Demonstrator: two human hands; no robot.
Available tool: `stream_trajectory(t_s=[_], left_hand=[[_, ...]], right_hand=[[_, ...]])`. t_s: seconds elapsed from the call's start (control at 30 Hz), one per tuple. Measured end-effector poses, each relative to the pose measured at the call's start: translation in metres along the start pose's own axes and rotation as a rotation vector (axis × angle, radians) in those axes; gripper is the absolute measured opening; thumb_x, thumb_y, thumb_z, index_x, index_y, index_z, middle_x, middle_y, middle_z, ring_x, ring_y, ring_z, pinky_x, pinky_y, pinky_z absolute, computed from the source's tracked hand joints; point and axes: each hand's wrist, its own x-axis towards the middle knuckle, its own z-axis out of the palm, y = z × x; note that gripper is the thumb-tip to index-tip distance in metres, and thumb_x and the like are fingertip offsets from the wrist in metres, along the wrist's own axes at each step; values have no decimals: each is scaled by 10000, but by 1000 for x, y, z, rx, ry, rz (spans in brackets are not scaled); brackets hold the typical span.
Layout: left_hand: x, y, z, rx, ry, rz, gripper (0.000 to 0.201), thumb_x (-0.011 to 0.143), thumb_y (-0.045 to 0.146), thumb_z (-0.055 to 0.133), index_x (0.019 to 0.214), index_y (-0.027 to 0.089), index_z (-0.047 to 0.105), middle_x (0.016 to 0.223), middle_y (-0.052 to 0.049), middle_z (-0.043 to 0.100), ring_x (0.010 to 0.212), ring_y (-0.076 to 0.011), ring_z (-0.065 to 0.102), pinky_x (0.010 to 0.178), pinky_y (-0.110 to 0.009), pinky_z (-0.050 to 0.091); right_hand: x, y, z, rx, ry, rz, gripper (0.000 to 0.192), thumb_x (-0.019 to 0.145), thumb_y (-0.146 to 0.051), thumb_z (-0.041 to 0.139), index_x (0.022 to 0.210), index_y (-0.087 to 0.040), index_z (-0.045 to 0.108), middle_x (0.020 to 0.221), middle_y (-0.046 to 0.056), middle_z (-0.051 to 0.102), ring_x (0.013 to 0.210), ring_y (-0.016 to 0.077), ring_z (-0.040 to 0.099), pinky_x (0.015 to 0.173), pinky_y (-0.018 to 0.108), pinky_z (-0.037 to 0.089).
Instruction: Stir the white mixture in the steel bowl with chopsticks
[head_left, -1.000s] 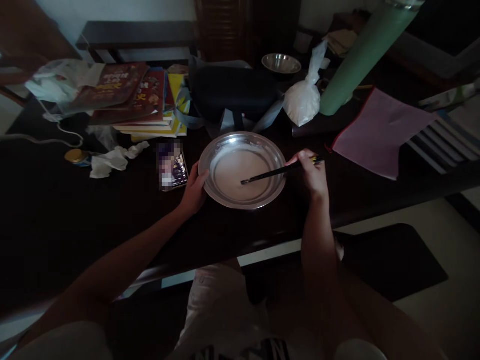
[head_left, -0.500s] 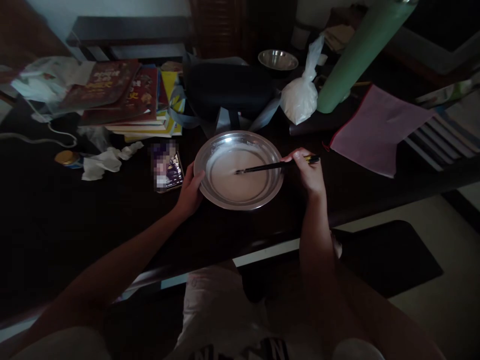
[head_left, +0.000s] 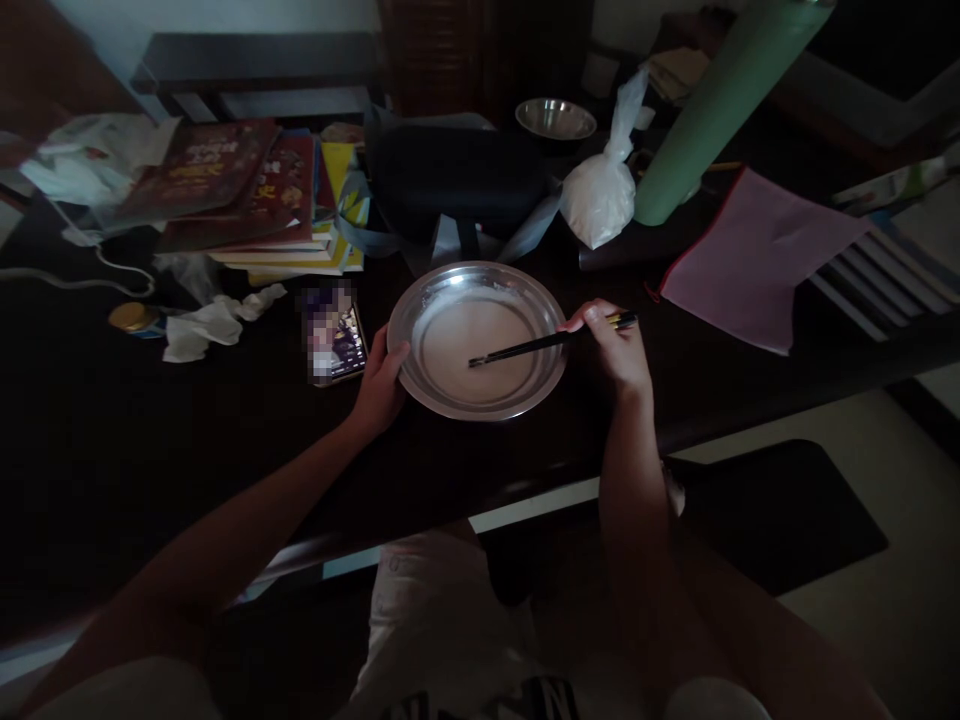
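Observation:
A round steel plate [head_left: 420,385] holding a pale, milky liquid sits on the dark table [head_left: 150,440] in front of me. My left hand [head_left: 381,382] grips the plate's left rim. My right hand [head_left: 613,350] holds dark chopsticks [head_left: 525,347] at the plate's right side, their tips dipped in the liquid near the plate's middle.
A phone [head_left: 332,333] lies just left of the plate, with crumpled tissue [head_left: 202,325] and a small tin [head_left: 131,316] further left. Behind are stacked books [head_left: 247,195], a dark case [head_left: 457,180], a tied white bag [head_left: 600,195], a small steel bowl [head_left: 555,117], a green cylinder [head_left: 712,110] and a pink folder [head_left: 750,260].
The chopstick tips have swung back and forth inside the liquid, now lower in the plate than half a second ago. My left hand stays on the rim.

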Motion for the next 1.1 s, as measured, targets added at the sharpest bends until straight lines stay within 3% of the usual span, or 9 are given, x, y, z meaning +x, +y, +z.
stream_trajectory(t_s=[0.07,0.23,0.4,0.57,0.73,0.9,1.03,1.1], left_hand=[[0,-1,-1,3,9,-2,509,778,531,847,1196,293,683,1153,-48,757,1174,-303,712,997,-429,598],[0,-1,-1,3,0,-9,494,784,530,842,1191,294,692,1169,-45,762,1179,-303,718,999,-439,609],[0,0,0,-4,-9,-8,572,762,570,863,1219,276,682,1212,-61,762,1200,-311,715,1008,-431,608],[1,-1,0,5,-12,6,556,775,559,847,1223,281,669,1188,-64,755,1213,-320,708,1013,-448,606],[1,-2,-2,1,-3,1,543,794,535,841,1250,297,669,1173,-45,761,1168,-295,720,998,-432,608],[1,-3,-2,-24,20,-12,530,761,542,879,1197,299,702,1193,-49,770,1140,-297,730,1000,-441,612],[1,-2,-2,-19,17,-17,554,748,559,890,1205,297,717,1185,-44,780,1156,-307,729,1001,-435,617],[1,-1,-2,-16,10,-18,552,758,553,883,1217,299,713,1172,-41,783,1152,-303,729,991,-427,618]], right_hand=[[0,1,0,4,-27,-12,522,840,-795,709,700,-293,742,708,-10,763,798,216,783,875,419,629],[0,2,0,24,90,0,504,890,-748,690,693,-287,736,674,-16,751,758,206,776,857,409,630],[0,0,1,14,-2,-11,522,836,-790,716,701,-287,745,689,-9,758,765,213,776,838,409,631],[0,1,0,-9,111,-11,539,892,-776,662,683,-281,708,641,-17,712,745,205,767,852,414,632],[1,0,1,0,-9,-35,517,850,-785,707,711,-289,750,684,-7,745,768,207,774,842,406,633],[0,0,0,-26,117,-11,541,895,-777,656,680,-284,715,660,-11,732,776,210,783,874,418,638],[0,0,2,0,1,-12,515,863,-773,699,702,-286,742,684,-5,741,782,211,784,837,406,641],[1,1,2,5,12,-36,498,861,-762,713,717,-287,749,708,-7,750,802,209,787,859,405,637]])
